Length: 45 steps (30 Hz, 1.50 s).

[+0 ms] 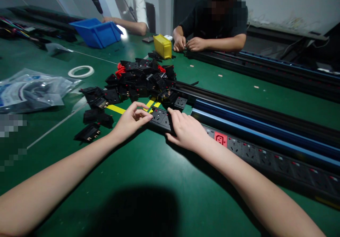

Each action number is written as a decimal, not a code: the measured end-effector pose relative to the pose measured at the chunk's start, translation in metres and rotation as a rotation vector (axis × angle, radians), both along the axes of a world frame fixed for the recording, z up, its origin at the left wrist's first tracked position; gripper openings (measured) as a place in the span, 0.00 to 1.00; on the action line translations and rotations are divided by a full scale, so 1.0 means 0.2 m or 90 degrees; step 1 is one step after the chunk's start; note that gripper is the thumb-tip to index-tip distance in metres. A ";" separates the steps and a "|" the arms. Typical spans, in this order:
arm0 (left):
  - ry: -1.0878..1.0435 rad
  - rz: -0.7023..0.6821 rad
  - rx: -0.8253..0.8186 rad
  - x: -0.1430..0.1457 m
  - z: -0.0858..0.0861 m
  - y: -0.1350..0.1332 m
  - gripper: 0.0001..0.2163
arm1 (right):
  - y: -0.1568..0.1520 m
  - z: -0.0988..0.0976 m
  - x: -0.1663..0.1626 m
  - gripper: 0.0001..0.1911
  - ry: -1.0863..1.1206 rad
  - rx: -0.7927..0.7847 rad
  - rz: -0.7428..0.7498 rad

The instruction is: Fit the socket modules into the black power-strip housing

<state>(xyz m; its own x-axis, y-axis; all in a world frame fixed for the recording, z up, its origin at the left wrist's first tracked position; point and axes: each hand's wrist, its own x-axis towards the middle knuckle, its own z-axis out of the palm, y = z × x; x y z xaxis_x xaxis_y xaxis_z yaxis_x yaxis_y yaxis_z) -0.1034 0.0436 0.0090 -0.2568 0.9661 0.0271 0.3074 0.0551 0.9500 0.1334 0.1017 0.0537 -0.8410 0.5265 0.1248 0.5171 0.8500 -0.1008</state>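
Note:
A long black power strip (249, 152) with a row of sockets and one red socket (220, 139) runs from the table's middle to the right edge. My right hand (186, 129) is wrapped over it near its left end, thumb on the near side. At that end my left hand (132, 119) has its fingers curved and apart, the thumb tip at the strip's corner; no object shows between them. Just beyond lies a heap of black socket modules (138, 85) with a few red pieces (120, 70). A loose socket module (180, 102) sits behind my right hand.
Blue-edged black rails (239, 123) lie behind the strip. A white tape ring (81, 71) and clear plastic bags (32, 90) are on the left. A blue bin (95, 33) and a yellow box (162, 46) stand farther back. Two people sit across the green table (127, 187).

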 end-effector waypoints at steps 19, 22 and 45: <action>-0.039 -0.124 0.016 -0.02 0.00 -0.01 0.19 | -0.01 0.01 0.00 0.38 -0.001 0.012 0.025; -0.041 -0.179 0.018 -0.02 0.01 -0.01 0.18 | -0.01 0.01 0.00 0.37 -0.002 0.030 0.043; 0.018 -0.118 -0.016 0.01 -0.01 0.00 0.19 | -0.01 0.00 -0.01 0.33 -0.065 0.083 0.103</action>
<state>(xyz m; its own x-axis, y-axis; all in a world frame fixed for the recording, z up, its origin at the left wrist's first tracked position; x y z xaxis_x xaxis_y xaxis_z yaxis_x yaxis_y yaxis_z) -0.1020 0.0437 0.0079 -0.0744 0.9972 0.0072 0.3410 0.0187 0.9399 0.1309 0.0999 0.0543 -0.9247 0.3694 0.0925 0.3756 0.9247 0.0617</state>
